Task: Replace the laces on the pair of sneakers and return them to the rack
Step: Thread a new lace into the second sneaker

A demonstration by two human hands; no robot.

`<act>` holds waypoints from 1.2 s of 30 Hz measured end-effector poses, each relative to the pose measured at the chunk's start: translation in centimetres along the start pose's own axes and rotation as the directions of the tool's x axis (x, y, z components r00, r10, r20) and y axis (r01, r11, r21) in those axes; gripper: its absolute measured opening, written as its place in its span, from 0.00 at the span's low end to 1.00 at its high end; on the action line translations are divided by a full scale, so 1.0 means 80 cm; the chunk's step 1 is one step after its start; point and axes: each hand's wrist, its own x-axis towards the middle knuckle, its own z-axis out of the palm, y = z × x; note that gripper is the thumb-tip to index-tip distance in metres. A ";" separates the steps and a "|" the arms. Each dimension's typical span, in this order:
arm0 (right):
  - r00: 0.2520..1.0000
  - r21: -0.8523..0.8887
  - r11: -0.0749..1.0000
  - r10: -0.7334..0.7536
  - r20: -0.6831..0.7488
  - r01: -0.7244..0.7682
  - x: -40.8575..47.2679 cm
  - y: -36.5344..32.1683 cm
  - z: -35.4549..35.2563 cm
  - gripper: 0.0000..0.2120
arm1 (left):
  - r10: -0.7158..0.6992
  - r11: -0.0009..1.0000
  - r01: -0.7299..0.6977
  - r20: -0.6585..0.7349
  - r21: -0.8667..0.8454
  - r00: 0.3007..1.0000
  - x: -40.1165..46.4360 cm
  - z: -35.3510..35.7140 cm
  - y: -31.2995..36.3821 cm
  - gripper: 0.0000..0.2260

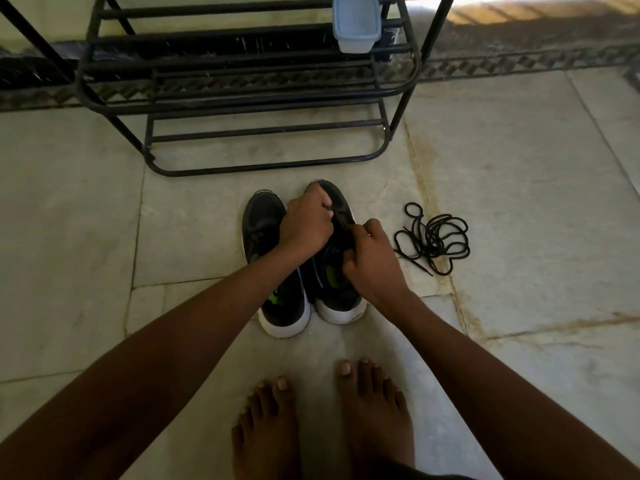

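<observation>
While both work the tongue:
L hand (304, 225): pinching lace on black mesh, white-soled sneaker (337, 282).
R hand (372, 259): curled, gripping same.
Spare: black corded lace (434, 239), tangled on stone floor (519, 202).

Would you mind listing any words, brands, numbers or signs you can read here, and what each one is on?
No text can be read in this view.
Left sneaker: a green mark on the insole, a shape, not letters.
Right sneaker: a green patch on the insole and faint pale marks on the tongue, too blurred to read.
Blue container on the rack: no label shows.
Loose laces: no print.
</observation>
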 end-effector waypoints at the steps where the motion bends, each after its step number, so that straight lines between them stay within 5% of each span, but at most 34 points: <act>1: 1.000 0.002 1.000 -0.004 -0.005 0.004 0.000 0.002 0.002 0.13 | -0.015 0.999 0.016 0.016 -0.052 1.000 0.000 -0.002 0.002 0.09; 7: 0.998 0.000 1.000 -0.005 -0.055 0.005 0.000 0.006 0.013 0.11 | -0.120 0.954 0.136 0.075 -0.267 0.990 -0.016 -0.037 0.019 0.13; 12: 0.996 0.000 1.000 -0.003 -0.084 0.003 -0.001 0.009 0.015 0.13 | 0.002 0.915 0.010 0.029 -0.403 1.000 -0.053 -0.090 0.033 0.07; 18: 0.998 -0.055 0.998 0.036 -0.056 -0.039 0.001 0.009 0.011 0.13 | 0.172 0.916 -0.168 -0.023 -0.364 0.985 -0.075 -0.135 0.041 0.05; 22: 0.992 0.196 0.976 -0.081 -0.099 0.100 0.010 -0.004 -0.014 0.25 | 0.231 0.910 -0.211 0.014 -0.357 0.973 -0.074 -0.143 0.048 0.06; 24: 0.987 0.421 0.894 -0.162 -0.011 0.151 0.019 -0.017 -0.030 0.27 | 0.262 0.909 -0.225 0.061 -0.350 0.963 -0.074 -0.148 0.052 0.07; 27: 0.960 0.765 0.644 -0.213 0.182 -0.002 0.032 -0.036 -0.048 0.26 | 0.276 0.910 -0.248 0.039 -0.332 0.960 -0.072 -0.156 0.051 0.08; 36: 0.991 0.977 0.189 0.097 0.087 -0.104 0.056 -0.023 -0.078 0.11 | 0.093 0.969 -0.118 -0.127 -0.215 0.988 -0.042 -0.174 -0.020 0.07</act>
